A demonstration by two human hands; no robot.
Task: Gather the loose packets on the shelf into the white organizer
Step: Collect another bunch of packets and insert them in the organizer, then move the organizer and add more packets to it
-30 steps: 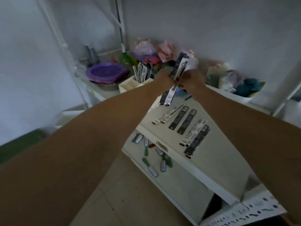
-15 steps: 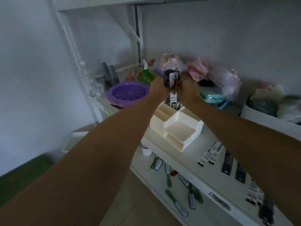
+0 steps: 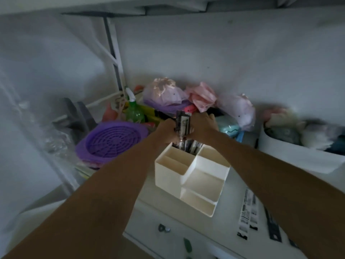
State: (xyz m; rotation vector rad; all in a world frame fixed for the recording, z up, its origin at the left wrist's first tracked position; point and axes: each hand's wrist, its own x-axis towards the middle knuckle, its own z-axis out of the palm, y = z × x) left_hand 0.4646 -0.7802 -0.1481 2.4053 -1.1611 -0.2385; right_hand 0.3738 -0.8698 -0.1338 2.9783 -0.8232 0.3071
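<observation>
Our left hand (image 3: pixel 168 130) and right hand (image 3: pixel 202 126) clasp one blurred bundle of packets (image 3: pixel 182 123) above the white organizer (image 3: pixel 168 174); its count is unreadable; three loose packets (image 3: pixel 246 210) lie partly cut off.

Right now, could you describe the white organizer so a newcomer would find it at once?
On the white shelf, look just right of the purple round basket. The white organizer stands there, stepped compartments descending toward the viewer. Unlike its neighbours, its tall rear compartment holds upright packets.
</observation>
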